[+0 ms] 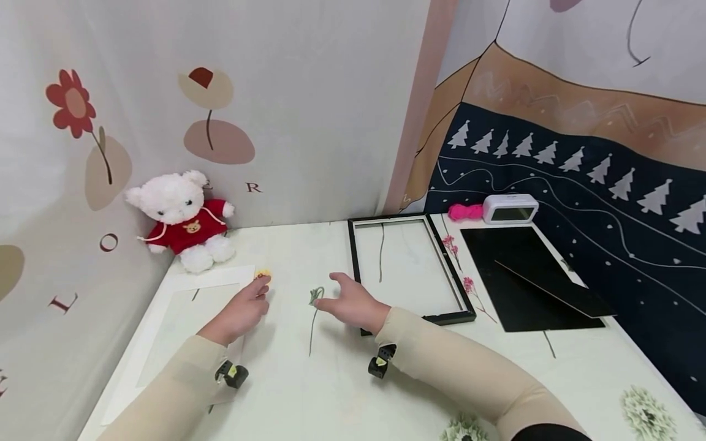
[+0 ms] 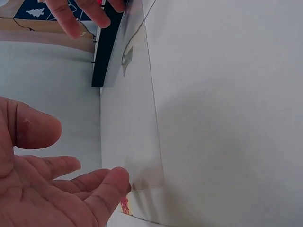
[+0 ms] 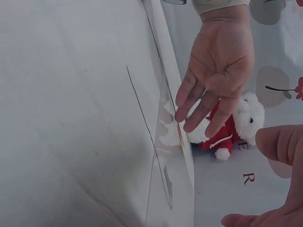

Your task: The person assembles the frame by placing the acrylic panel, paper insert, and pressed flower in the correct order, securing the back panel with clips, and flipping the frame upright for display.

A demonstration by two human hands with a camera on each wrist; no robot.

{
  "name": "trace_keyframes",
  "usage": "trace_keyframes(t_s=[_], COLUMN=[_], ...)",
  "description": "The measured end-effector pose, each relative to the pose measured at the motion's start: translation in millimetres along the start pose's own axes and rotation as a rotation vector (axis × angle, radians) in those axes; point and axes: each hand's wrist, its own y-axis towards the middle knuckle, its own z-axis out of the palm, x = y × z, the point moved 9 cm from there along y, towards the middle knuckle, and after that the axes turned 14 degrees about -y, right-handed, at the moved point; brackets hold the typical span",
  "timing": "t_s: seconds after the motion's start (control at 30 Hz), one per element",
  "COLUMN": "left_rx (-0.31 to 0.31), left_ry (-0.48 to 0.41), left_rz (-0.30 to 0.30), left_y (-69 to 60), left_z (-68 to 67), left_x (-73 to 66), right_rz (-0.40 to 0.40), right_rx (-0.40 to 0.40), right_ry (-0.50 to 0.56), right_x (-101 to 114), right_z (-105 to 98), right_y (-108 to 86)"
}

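Observation:
My left hand (image 1: 242,311) reaches over the table with its fingers loosely extended, the fingertips beside a small yellow flower (image 1: 263,272). Whether they touch it I cannot tell. To the right, my right hand (image 1: 354,303) is spread with thumb and fingers apart, near a green leafy piece with a thin stem (image 1: 317,296). Nothing shows between its fingers. A clear sheet (image 2: 139,113) lies between the hands in the wrist views, its edge a thin line, and the left fingertips are close to its corner. The sheet reflects the bear in the right wrist view.
A black rectangular frame (image 1: 354,248) lies right of centre. Beyond it are black boards (image 1: 496,294), pink flower sprigs (image 1: 469,285), a white clock (image 1: 510,209) and a pink object (image 1: 465,212). White sheets (image 1: 182,324) lie at left, below a teddy bear (image 1: 190,226).

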Motion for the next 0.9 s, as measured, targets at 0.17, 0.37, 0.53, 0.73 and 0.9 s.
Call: trace_keyframes(t_s=[0.17, 0.37, 0.53, 0.73, 0.9], left_rx=[-0.015, -0.021, -0.049, -0.068, -0.090], left_ry=[0.006, 0.005, 0.015, 0.021, -0.016], left_rz=[-0.008, -0.002, -0.008, -0.021, -0.044], left_y=[3.0, 5.1, 5.3, 6.0, 8.5], left_z=[-1.2, -0.5, -3.8, -10.3, -15.9], left_x=[0.7, 0.8, 1.1, 1.3, 4.0], right_rz=[0.000, 0.006, 0.001, 0.000, 0.003], right_rx=[-0.010, -0.013, -0.012, -0.009, -0.009], right_ry=[-0.019, -0.022, -0.027, -0.034, -0.042], right_x=[5.3, 7.1, 6.7, 6.3, 6.0], right_z=[-1.7, -1.5, 0.8, 1.1, 0.8], right_y=[0.5, 2.2, 3.3, 2.7, 2.6])
